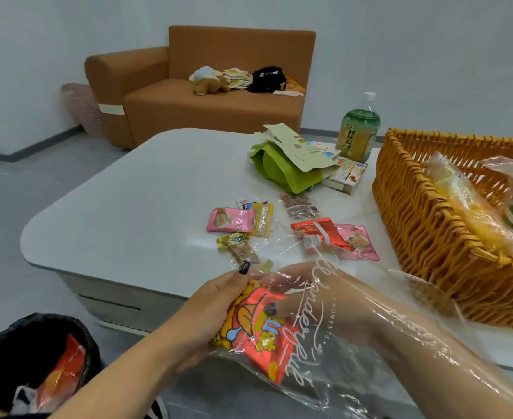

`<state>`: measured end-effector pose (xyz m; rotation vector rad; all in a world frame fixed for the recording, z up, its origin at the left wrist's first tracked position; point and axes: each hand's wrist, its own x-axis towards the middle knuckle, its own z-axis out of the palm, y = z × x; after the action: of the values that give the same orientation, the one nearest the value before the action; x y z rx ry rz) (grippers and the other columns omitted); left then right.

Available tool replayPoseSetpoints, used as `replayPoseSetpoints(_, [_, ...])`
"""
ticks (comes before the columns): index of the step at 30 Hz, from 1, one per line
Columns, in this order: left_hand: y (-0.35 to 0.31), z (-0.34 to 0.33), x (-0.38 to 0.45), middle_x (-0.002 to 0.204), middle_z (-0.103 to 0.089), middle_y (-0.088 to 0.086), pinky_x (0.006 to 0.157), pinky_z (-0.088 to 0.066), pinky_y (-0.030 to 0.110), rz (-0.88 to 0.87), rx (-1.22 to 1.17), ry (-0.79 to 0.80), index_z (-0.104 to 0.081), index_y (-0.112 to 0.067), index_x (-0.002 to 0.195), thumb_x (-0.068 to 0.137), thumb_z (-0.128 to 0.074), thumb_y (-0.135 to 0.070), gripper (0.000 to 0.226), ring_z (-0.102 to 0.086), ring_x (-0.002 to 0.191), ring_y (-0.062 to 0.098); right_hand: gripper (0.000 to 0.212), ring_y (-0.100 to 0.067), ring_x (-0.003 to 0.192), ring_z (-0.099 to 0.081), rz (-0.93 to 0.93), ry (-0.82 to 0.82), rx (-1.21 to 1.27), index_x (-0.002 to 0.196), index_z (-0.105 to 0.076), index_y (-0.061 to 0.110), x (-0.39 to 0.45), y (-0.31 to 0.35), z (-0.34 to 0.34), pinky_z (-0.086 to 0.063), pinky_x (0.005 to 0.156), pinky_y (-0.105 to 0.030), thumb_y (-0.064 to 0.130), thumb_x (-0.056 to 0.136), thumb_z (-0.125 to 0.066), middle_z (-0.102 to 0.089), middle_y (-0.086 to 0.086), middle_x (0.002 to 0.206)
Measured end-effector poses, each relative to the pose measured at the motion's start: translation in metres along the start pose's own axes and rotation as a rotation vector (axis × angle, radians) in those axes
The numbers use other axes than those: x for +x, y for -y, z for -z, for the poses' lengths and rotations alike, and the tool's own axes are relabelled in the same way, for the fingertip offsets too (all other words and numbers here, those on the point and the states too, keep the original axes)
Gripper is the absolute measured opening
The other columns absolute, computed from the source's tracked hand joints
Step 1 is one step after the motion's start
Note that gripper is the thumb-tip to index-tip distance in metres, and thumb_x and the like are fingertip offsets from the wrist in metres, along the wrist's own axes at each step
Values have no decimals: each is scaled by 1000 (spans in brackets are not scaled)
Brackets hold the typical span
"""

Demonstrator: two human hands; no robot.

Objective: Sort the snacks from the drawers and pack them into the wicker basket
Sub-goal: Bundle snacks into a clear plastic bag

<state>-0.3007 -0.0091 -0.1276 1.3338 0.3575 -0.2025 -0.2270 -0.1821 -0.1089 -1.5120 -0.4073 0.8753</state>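
Snack packet, red and yellow foil, cartoon print (250, 331): we hold it low in front of us, inside a clear plastic bag with white script lettering (334, 343). Our left hand (207, 319) grips the packet's left edge through the film, thumb on top. Our right hand (318, 300) is sheathed inside the bag, fingers curled on the packet.

Black bin bag with wrappers (34, 361): lower left, on the floor.

Loose small snacks, beyond our hands on the pale grey table (128, 207): two pink sachets (229, 220), a red pouch (315, 234), a green-wrapped sweet (234, 240).

Woven orange wicker basket (424, 237): right, already holding wrapped items.

Green pouch (282, 170), green drink bottle (358, 131): farther back.

Step in hand, we judge: bagging. Next calls for freeing the right hand and carrying the bag rightward over the rim.
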Motion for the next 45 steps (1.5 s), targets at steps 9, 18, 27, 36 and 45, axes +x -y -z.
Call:
replayPoseSetpoints(9, [-4,16,2,101,-74,19,66,-62,41,-81,-176,-28,-69,-13,109,81,-53,-34,38,-74,82,30,9,8,60,-63,20,11,-214,93,-69,8,-23,58,-7,-49,58,-6,11,88,-63,-74,5,81])
replayPoseSetpoints(18, [-10,69,8,89,-74,16,53,-60,38,-219,-255,-233,-74,-18,100,81,-52,-34,33,-73,70,27,11,-23,69,-70,66,-756,-141,94,-69,10,24,53,74,-60,59,-34,4,86,-64,-73,-15,89])
replayPoseSetpoints(27, [-9,97,2,102,-74,16,55,-60,41,-175,-256,-258,-77,-22,100,95,-43,-34,36,-74,75,29,69,-33,136,-31,-94,-511,-1236,149,-26,15,69,2,61,-30,110,-44,12,88,-58,-29,-13,150])
replayPoseSetpoints(36, [-15,112,2,102,-75,13,60,-60,51,-187,-314,-284,-80,-25,91,100,-36,-31,45,-74,82,31,25,-30,96,-56,49,-749,-1185,112,-53,15,68,3,51,-39,69,-36,15,92,-37,-60,-6,101])
replayPoseSetpoints(45, [-16,115,-5,107,-74,11,62,-61,47,-214,-335,-292,-79,-25,98,100,-38,-32,42,-74,82,27,18,-13,54,-54,79,-563,158,100,-61,4,42,31,61,-44,45,-20,0,84,-67,-65,-7,68])
